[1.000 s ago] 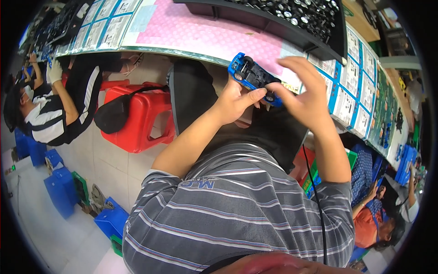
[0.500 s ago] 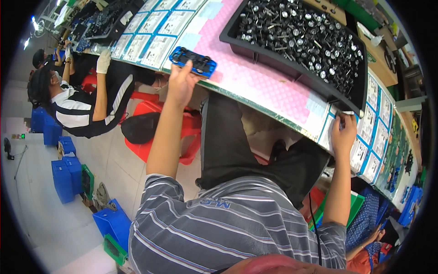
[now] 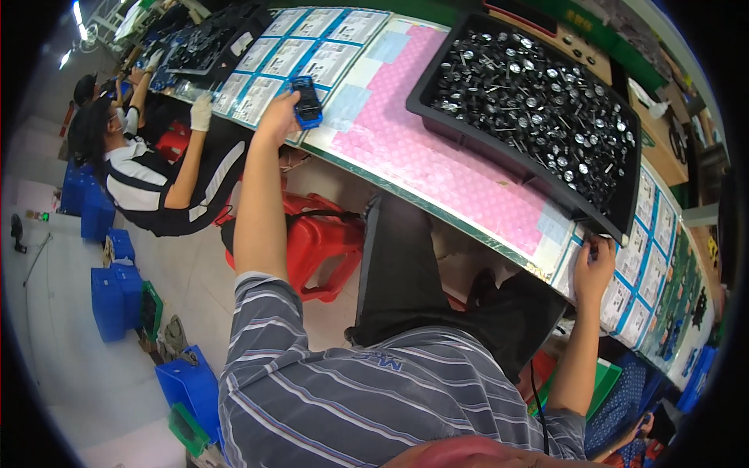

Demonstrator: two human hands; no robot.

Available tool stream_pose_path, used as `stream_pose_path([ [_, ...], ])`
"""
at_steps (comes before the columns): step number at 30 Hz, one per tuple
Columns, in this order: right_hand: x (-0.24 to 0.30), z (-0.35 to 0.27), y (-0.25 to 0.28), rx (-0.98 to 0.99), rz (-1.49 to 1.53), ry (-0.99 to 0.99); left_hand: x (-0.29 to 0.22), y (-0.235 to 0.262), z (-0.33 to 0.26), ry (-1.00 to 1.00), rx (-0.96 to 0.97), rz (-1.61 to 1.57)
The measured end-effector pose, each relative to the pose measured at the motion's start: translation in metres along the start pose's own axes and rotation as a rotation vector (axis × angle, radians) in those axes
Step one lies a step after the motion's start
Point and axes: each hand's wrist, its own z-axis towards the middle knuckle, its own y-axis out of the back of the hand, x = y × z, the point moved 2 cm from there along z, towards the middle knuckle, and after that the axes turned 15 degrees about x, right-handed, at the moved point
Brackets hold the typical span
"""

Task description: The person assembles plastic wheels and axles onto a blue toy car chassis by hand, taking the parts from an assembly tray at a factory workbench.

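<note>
My left hand (image 3: pixel 279 119) grips a blue toy car (image 3: pixel 307 103) whose black underside shows. The car is held on end above the table's near edge, beside the printed sheets on the left. Over on the right, my right hand (image 3: pixel 594 269) is closed with its fingers curled, close to the near corner of a black tray (image 3: pixel 499 164). What those fingers hold, if anything, is hidden. Inside the tray lies a heap of small black wheels (image 3: pixel 538 109) with shiny silver faces and thin metal pins.
Pink patterned sheeting (image 3: pixel 437 168) covers the middle of the table. Printed sheets with blue borders (image 3: pixel 308 58) lie at both sides. A red stool (image 3: pixel 324 246) stands by my legs. To the left sits a co-worker (image 3: pixel 148 171) in a white glove. Blue crates (image 3: pixel 117 304) stand on the floor.
My left hand has carried the toy car to the left, toward the printed sheets, and turned it from lying crosswise to standing on end. My right hand stays by the tray corner.
</note>
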Motion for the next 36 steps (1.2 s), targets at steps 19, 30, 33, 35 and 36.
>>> stream_pose_path([
  [19,-0.002,0.0,0.0,-0.001,-0.019,-0.057,-0.003,0.022,-0.02,-0.158,-0.634,1.108],
  [30,0.003,0.001,0.001,0.004,-0.047,-0.046,0.001,-0.049,-0.031,-0.643,-0.631,1.329],
  [33,0.006,0.001,0.001,-0.002,-0.059,-0.044,0.021,-0.163,-0.063,-0.654,-0.234,0.986],
  [35,0.009,0.002,0.002,-0.017,-0.056,-0.039,0.024,-0.226,-0.085,-0.64,-0.102,0.956],
  [36,0.01,0.002,0.003,-0.022,-0.046,-0.027,0.029,-0.249,-0.092,-0.642,-0.054,0.903],
])
